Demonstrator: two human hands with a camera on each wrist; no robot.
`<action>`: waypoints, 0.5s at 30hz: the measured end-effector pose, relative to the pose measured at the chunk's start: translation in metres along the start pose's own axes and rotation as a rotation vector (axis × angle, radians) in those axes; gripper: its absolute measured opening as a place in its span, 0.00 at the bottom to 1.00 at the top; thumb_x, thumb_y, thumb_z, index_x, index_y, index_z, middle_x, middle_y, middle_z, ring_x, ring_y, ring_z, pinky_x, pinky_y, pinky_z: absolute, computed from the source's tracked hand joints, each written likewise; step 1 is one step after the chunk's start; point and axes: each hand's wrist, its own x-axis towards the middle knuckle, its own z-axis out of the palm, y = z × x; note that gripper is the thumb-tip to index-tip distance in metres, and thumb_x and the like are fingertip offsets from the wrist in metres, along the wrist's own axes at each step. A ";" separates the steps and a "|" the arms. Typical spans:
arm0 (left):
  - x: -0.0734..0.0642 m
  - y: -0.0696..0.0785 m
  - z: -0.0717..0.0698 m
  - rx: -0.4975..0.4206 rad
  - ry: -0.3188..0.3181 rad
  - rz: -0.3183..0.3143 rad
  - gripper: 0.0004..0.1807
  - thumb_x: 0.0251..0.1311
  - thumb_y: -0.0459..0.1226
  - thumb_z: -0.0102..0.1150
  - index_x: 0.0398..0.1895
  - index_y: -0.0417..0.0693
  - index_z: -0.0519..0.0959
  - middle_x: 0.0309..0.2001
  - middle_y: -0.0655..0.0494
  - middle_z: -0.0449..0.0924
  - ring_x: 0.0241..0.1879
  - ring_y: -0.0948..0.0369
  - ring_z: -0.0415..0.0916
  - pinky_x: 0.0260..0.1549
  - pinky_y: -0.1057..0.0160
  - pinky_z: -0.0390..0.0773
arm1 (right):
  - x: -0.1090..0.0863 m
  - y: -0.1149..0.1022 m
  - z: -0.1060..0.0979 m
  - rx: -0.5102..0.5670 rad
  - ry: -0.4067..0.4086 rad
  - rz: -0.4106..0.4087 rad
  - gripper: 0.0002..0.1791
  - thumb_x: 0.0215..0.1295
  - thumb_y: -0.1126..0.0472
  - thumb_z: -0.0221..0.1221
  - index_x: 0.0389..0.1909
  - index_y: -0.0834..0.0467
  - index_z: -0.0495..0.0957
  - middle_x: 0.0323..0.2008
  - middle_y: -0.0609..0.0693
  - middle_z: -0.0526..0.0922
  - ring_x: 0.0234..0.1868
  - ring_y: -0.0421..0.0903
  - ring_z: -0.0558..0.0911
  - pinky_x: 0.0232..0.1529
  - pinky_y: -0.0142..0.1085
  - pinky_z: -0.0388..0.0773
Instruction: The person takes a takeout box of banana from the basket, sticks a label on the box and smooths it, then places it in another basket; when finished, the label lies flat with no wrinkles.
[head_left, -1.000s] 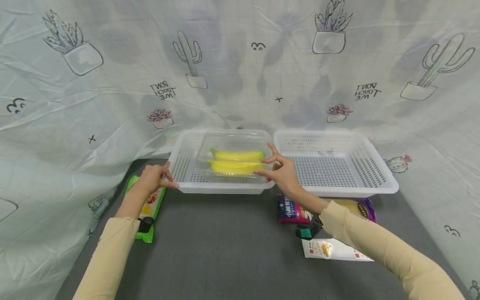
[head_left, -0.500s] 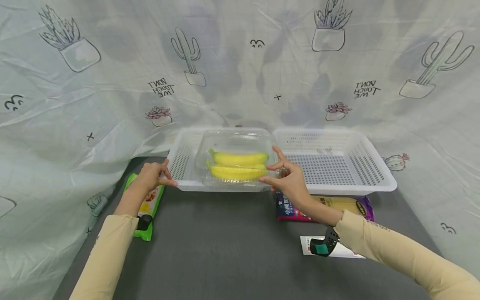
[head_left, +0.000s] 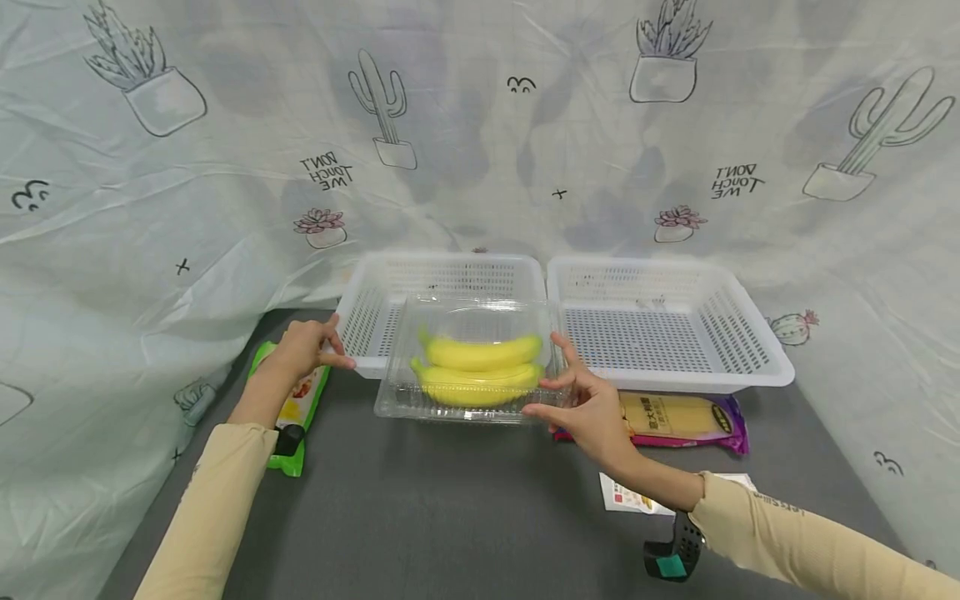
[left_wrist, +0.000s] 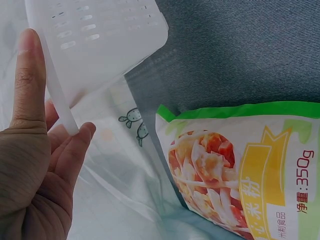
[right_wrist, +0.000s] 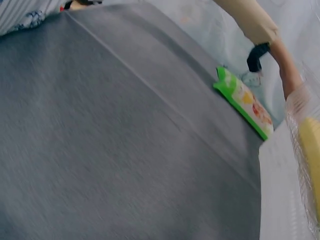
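My right hand [head_left: 592,408] pinches the right side of a clear plastic clamshell box [head_left: 393,400], its lid lying over two yellow bananas [head_left: 483,354]. The box stands over the front rim of the left white basket [head_left: 360,321], its near edge reaching past the rim over the table. At that basket's front left corner, my left hand [head_left: 303,350] grips the rim between thumb and fingers. The left wrist view shows its fingers [left_wrist: 72,155] curled at the rim. In the right wrist view only an edge of the box, with the yellow of a banana [right_wrist: 311,145], shows.
A second white basket [head_left: 675,373] stands to the right. Before it lie a purple noodle packet [head_left: 667,417] and a white printed packet [head_left: 630,496]. A green food bag [left_wrist: 240,165] lies under my left forearm. A printed cloth [head_left: 465,125] hangs behind.
My right hand has drawn the box of bananas toward me, from inside the left basket out over its front rim. My left hand has stayed on the basket rim.
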 end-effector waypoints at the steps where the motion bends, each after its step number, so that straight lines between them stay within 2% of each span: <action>1: 0.000 0.000 0.000 -0.001 0.000 -0.002 0.14 0.46 0.46 0.73 0.26 0.45 0.84 0.68 0.35 0.54 0.23 0.56 0.57 0.26 0.61 0.63 | -0.004 -0.001 0.001 0.006 0.003 0.001 0.15 0.46 0.77 0.69 0.35 0.76 0.78 0.72 0.55 0.57 0.13 0.42 0.75 0.17 0.33 0.75; 7: 0.001 0.000 0.001 -0.004 -0.005 0.020 0.14 0.46 0.46 0.72 0.26 0.45 0.84 0.68 0.33 0.55 0.19 0.58 0.54 0.22 0.62 0.62 | -0.027 -0.006 0.008 0.051 0.022 0.013 0.14 0.45 0.78 0.69 0.34 0.75 0.78 0.73 0.55 0.57 0.12 0.43 0.73 0.18 0.33 0.76; 15: 0.000 -0.003 0.001 -0.013 0.007 0.029 0.13 0.47 0.45 0.72 0.26 0.45 0.84 0.68 0.33 0.55 0.18 0.59 0.54 0.21 0.62 0.60 | -0.045 -0.011 0.012 0.105 0.039 -0.024 0.14 0.44 0.80 0.69 0.35 0.74 0.80 0.71 0.61 0.58 0.12 0.44 0.73 0.15 0.32 0.74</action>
